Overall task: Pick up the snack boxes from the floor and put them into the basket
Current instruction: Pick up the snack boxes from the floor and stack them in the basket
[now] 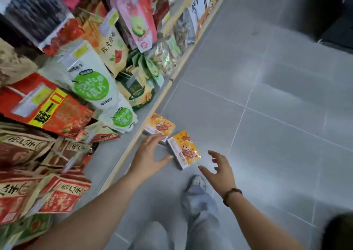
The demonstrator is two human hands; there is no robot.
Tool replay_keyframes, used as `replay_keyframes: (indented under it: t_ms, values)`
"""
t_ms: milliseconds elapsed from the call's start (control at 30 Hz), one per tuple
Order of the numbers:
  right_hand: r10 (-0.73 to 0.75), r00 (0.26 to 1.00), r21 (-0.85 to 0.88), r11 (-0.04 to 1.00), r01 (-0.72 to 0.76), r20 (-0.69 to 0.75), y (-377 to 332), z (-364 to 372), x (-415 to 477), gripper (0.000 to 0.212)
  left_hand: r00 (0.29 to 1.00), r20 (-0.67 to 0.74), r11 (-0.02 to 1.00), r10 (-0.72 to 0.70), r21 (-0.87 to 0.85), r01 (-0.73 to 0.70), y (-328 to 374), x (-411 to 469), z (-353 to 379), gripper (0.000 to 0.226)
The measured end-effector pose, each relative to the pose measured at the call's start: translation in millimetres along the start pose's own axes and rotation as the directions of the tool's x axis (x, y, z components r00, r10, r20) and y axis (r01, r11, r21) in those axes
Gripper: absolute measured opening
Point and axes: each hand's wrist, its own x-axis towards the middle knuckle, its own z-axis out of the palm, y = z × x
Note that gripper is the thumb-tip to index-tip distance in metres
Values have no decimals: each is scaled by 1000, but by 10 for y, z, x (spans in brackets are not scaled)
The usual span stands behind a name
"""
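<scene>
Two orange-and-white snack boxes lie on the grey tile floor beside the shelf base. The nearer box (pixel 185 149) lies between my hands. The farther box (pixel 160 125) lies against the shelf foot, its near corner covered by my left fingers. My left hand (pixel 150 154) is spread open just left of the nearer box, fingers straight. My right hand (pixel 219 168) hovers open to the right of that box, fingers apart, not touching it. No basket is in view.
Shelves (pixel 133 135) packed with snack bags fill the left side and run away toward the top. My leg and shoe (pixel 196 184) stand just below the boxes. Grey tiles (pixel 267 115) stretch to the right. A dark object (pixel 336 10) stands at the upper right.
</scene>
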Motion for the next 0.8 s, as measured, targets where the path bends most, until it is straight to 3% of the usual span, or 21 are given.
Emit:
replay_keyframes:
  t_ms: [233, 367, 567, 800]
  values:
    - [220, 974, -13, 976, -219, 49, 621, 364, 1021, 71, 989, 86, 992, -124, 28, 122, -572, 981, 817, 61]
    - [400, 915, 140, 904, -404, 56, 1098, 868, 1434, 84, 966, 181, 982, -183, 71, 173, -1243, 1375, 1449, 61]
    - [528, 848, 178, 831, -526, 44, 2054, 1840, 2054, 93, 916, 370, 983, -154, 149, 105, -2530, 1802, 2442, 67]
    - [654, 756, 276, 726, -630, 6, 2942, 2720, 2649, 114, 864, 484, 979, -140, 196, 49, -3572, 2216, 3387, 84]
